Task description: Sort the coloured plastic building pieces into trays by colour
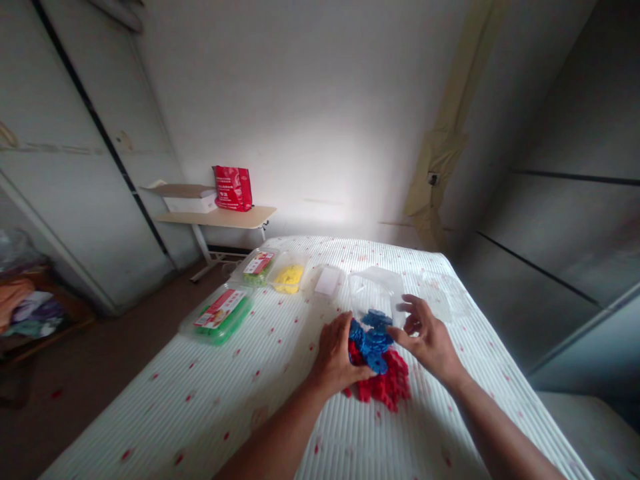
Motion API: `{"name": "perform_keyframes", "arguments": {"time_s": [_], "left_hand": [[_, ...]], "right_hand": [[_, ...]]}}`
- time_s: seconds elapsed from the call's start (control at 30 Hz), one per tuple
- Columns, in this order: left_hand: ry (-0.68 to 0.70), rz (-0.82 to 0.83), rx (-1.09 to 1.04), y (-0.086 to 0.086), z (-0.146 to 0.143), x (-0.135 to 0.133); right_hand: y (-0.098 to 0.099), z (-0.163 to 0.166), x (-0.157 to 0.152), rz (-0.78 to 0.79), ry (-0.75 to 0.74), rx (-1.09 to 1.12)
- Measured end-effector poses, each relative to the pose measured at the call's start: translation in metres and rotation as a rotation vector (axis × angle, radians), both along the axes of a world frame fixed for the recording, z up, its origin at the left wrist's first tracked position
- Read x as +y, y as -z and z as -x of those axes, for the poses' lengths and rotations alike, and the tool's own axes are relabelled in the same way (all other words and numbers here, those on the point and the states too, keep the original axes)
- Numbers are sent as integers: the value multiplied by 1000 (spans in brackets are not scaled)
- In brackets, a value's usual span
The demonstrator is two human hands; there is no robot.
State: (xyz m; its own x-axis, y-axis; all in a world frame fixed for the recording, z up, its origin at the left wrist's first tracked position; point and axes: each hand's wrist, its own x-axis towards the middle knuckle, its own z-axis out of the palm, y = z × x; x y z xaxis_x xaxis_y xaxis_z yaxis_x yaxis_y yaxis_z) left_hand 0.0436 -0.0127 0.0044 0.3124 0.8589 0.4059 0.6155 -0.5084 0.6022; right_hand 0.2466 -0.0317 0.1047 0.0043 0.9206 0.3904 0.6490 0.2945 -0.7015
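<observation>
My left hand (334, 353) is curled around a clump of blue plastic discs (375, 340), its thumb in front and its fingers behind. These discs have notched edges and sit above a pile of red plastic pieces (390, 383) on the table. To the right, my right hand (425, 337) has its thumb and fingers curved apart beside the blue clump. Its thumb tip is close to the discs; whether it touches them I cannot tell. Just behind both hands stands a clear plastic container (377, 283), partly covered by the discs.
On the striped tablecloth (280, 400), lidded boxes hold green pieces (225, 313) and lighter green pieces (257, 267). An uncovered box contains yellow pieces (289, 278). Clear lids (440, 297) lie at right. A side table (220, 217) bears a red bag (233, 189).
</observation>
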Motion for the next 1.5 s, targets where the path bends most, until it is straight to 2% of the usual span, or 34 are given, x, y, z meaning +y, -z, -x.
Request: {"name": "perform_keyframes", "arguments": {"time_s": [0.17,0.43,0.7,0.87,1.1,1.33,1.5], "left_hand": [[27,20,-8,-6,2,-4],[-11,-76,-102,-18,2,-6],[-50,-103,-164,-19,0,-1],[-91,-141,-139,-23,1,-3],[-45,-165,-108,-33,3,-9],[41,-141,12,-36,2,-11],[15,-206,112,-40,3,-11]], "right_hand": [[-6,-2,-4,-41,43,-65],[-8,-6,-4,-47,53,-137],[-8,-11,-6,-136,80,-296],[-7,-15,-4,-165,118,-359],[-5,-24,-2,-235,148,-490],[-8,-19,-4,-186,74,-429],[-12,-22,-6,-221,129,-325]]}}
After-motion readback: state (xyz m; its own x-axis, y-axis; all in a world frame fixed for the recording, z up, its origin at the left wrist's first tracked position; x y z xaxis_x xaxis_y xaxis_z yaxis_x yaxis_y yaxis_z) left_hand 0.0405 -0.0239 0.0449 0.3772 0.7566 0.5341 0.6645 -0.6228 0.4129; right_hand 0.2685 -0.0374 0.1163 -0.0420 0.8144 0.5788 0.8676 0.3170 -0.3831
